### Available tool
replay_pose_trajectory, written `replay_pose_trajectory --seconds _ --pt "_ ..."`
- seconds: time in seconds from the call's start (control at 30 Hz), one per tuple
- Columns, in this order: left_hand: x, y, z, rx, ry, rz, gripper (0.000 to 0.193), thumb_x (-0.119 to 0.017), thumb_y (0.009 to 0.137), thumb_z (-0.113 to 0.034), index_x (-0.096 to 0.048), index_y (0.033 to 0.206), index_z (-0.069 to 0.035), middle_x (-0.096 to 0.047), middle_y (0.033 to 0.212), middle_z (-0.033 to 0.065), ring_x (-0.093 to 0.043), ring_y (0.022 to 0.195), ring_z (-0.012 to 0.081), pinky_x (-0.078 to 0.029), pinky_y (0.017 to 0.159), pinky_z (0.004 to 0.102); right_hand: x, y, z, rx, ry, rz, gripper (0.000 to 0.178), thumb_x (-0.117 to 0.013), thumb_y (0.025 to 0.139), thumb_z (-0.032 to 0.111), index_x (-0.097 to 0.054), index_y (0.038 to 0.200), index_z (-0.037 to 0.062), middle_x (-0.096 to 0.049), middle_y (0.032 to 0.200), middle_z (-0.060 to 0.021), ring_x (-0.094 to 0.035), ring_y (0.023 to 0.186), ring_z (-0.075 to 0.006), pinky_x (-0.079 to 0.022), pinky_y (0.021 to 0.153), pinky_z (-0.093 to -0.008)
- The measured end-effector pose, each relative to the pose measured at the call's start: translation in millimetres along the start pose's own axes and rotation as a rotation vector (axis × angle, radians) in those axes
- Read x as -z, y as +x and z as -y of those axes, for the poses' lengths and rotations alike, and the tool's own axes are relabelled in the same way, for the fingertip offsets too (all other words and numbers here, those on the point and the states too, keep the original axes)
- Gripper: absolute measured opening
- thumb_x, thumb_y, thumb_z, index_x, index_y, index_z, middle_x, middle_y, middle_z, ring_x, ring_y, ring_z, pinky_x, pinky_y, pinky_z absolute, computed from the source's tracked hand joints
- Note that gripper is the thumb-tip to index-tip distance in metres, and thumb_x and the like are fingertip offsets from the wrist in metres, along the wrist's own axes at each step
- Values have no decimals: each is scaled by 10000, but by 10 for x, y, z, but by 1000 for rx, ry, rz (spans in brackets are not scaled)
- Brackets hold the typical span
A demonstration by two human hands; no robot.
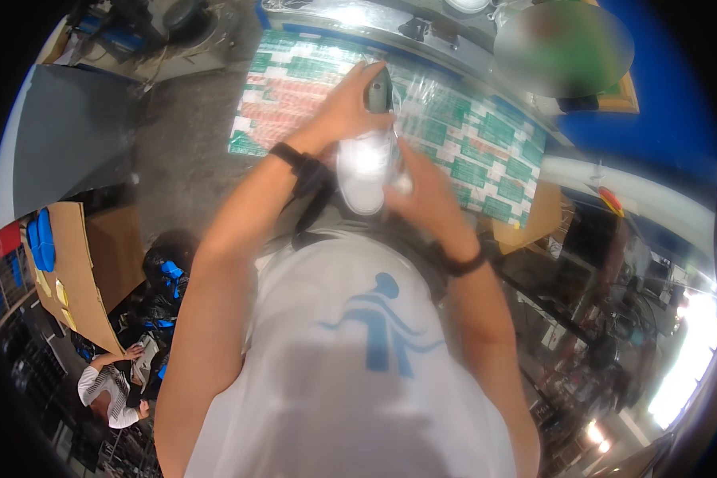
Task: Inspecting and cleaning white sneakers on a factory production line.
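Note:
A white shoe (362,177) is held over the near edge of the table, its rounded toe toward me. A grey-green piece with a small dark hole, like a shoe last (379,89), fills its heel end. My left hand (350,107) is closed round that heel end, fingers over the far tip and thumb across the near part. My right hand (426,191), smeared by motion, is closed against the shoe's right side near the toe. A small white bit shows between its thumb and fingers; I cannot tell whether it belongs to the shoe.
Green, white and reddish printed sheeting under clear plastic covers the table (486,151). A blurred round green shape (566,48) is at the back right. Cardboard (68,263) stands at left, near black bags (167,267). Another person (107,390) works at lower left with a light-coloured object.

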State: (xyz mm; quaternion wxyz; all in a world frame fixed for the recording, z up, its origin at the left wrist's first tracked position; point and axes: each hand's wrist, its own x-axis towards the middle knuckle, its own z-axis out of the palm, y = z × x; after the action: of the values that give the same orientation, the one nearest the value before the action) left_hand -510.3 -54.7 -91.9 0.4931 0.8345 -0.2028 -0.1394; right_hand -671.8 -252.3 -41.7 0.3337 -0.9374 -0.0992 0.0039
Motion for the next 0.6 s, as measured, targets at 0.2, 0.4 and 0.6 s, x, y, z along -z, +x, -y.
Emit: replay_pose_trajectory --seconds 0.2,0.4,0.6 --pt "-100 -14 49 -22 4 -50 1009 -917 864 -343 -431 1715 -106 -362 1758 341 -356 1652 472 -360 1324 514 127 61 321 1 -356 189 911 -845 820 409 -562 1471 -162 -755 1009 -260 -772 913 -397 -612 816 -497" --pt "-104 9 211 -124 10 -98 987 -906 865 -342 -447 1703 -95 -424 1727 303 -405 1620 454 -378 1317 500 74 24 -468 -235 -411 90 858 -820 843 458 -619 1398 -165 -772 1020 -268 -791 916 -418 -639 772 -525" --pt "-135 4 127 -92 56 -103 1002 -919 858 -354 -447 1698 -80 -454 1704 290 -441 1592 438 -384 1311 492 170 -803 -325 -193 -317 152 831 -833 865 395 -607 1500 -91 -771 1070 -238 -779 1001 -408 -631 855 -477"
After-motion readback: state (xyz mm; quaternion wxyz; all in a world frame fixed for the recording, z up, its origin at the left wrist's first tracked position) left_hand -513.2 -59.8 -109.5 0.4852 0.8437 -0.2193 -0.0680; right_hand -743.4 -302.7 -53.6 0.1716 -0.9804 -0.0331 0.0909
